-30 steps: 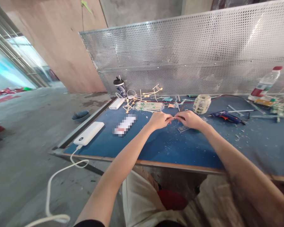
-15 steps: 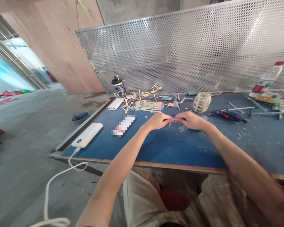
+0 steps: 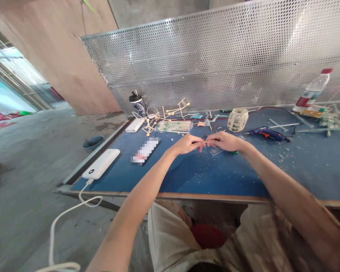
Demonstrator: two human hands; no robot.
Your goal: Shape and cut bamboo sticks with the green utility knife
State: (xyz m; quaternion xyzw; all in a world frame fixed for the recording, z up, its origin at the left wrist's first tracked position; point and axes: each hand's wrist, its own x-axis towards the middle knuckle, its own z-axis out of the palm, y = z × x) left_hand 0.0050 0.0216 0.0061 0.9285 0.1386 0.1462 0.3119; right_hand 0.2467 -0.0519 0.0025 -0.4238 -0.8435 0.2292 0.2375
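Above the middle of the blue table, my left hand (image 3: 188,144) and my right hand (image 3: 223,140) meet at the fingertips. Both are pinched on a short, thin, pale stick (image 3: 205,142), of which only a sliver shows between the fingers. Beneath my right hand lie a small card with printed lines (image 3: 215,151) and something green, partly covered by the hand. A pack of wooden sticks (image 3: 174,126) rests behind my left hand. Beyond my right hand stands a pale round openwork holder (image 3: 238,120), with a blue glue gun (image 3: 268,133) lying to its right.
Joined stick frames (image 3: 150,126) stand at the back left by a dark cup (image 3: 137,104). A phone (image 3: 145,152) and a white power bank with a cable (image 3: 101,164) lie on the left. A bottle (image 3: 314,90) stands far right, before a perforated metal panel (image 3: 204,64).
The view has shifted slightly, so the table things appear a little further left. My hands stay together in nearly the same pinch, with the pale stick still between them.
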